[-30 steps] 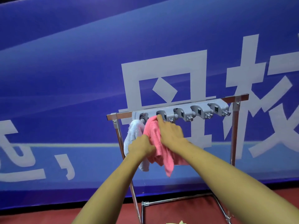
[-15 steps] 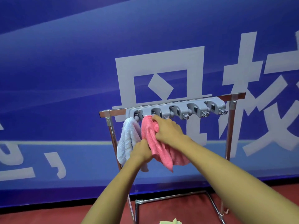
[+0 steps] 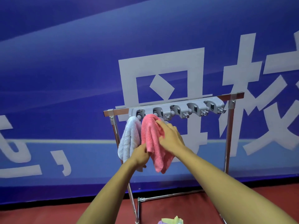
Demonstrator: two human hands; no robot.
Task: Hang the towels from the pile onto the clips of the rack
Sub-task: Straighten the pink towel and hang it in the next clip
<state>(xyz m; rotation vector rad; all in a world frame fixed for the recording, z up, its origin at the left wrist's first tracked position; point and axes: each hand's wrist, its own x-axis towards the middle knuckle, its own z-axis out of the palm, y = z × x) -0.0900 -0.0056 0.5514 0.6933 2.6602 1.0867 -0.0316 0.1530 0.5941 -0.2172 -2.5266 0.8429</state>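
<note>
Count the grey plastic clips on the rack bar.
5, in a row along the chrome rack bar: leftmost holds the white towel, second the pink towel, remaining three empty. None seems hidden.

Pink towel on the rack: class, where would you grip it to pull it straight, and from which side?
Grip the pink towel by its free lower corner, coming from below and in front: it hangs bunched from the second clip, so its top is pinned.
</note>
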